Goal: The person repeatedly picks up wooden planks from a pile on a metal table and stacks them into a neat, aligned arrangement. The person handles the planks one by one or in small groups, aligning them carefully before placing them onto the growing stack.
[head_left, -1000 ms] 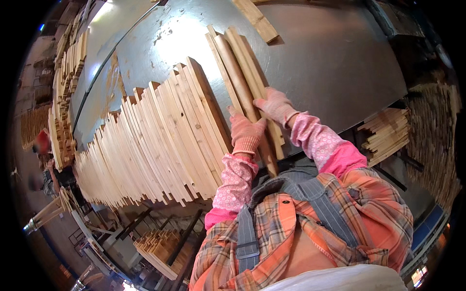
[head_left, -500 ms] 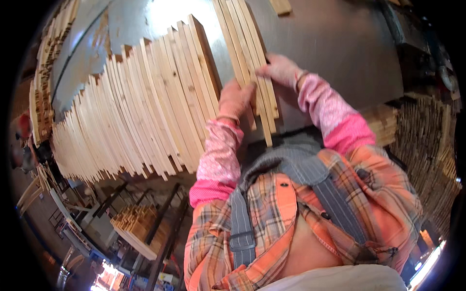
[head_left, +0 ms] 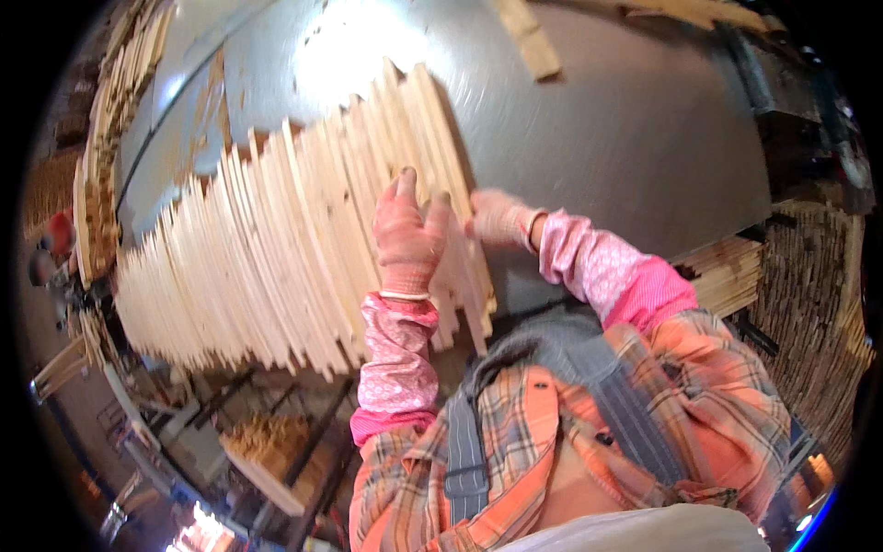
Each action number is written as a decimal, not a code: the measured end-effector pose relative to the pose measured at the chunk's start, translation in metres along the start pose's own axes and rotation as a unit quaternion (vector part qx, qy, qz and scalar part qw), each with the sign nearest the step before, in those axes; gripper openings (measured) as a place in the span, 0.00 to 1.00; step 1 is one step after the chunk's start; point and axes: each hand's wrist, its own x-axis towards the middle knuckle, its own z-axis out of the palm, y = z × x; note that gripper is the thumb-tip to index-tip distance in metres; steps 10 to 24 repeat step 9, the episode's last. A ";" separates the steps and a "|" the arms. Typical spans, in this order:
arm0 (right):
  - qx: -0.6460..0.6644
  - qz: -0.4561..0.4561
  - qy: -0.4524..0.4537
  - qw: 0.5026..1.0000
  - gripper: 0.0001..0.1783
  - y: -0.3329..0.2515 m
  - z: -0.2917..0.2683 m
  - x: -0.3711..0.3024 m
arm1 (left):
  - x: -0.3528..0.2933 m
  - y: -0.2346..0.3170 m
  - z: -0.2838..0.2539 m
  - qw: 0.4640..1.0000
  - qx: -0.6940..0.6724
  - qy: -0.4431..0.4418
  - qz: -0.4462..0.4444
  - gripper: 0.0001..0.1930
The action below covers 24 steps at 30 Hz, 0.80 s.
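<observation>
A long row of pale wooden strips (head_left: 303,230) lies side by side on the grey metal table. My left hand (head_left: 407,241), in a light glove, rests palm down over the strips near the right end of the row, its fingers spread. Against the outer edge of the rightmost strip (head_left: 441,138) is my gloved right hand (head_left: 504,219). Its fingers are blurred and bent toward that edge, so their grip is unclear. The strips' ends are uneven, both at the far side and toward my body.
A loose piece of wood (head_left: 532,46) lies at the far side of the metal table (head_left: 625,129). Stacked strips (head_left: 731,276) stand beyond its near right corner, with a larger wood pile (head_left: 809,304) farther right. More wooden pieces (head_left: 267,451) sit on a low rack at lower left.
The separate strips in my hands have moved left against the row, closing the gap. My left hand has let go and spread out on top; my right hand has followed to the row's edge.
</observation>
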 end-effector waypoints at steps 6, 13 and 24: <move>-0.110 0.075 0.294 0.947 0.44 0.006 -0.166 0.047 | 0.029 0.017 0.057 0.979 0.189 -0.062 0.037 0.40; -0.150 0.198 0.301 0.921 0.57 0.015 -0.237 0.097 | 0.035 0.015 0.061 0.973 0.206 -0.103 -0.007 0.41; -0.150 0.198 0.301 0.921 0.57 0.015 -0.237 0.097 | 0.035 0.015 0.061 0.973 0.206 -0.103 -0.007 0.41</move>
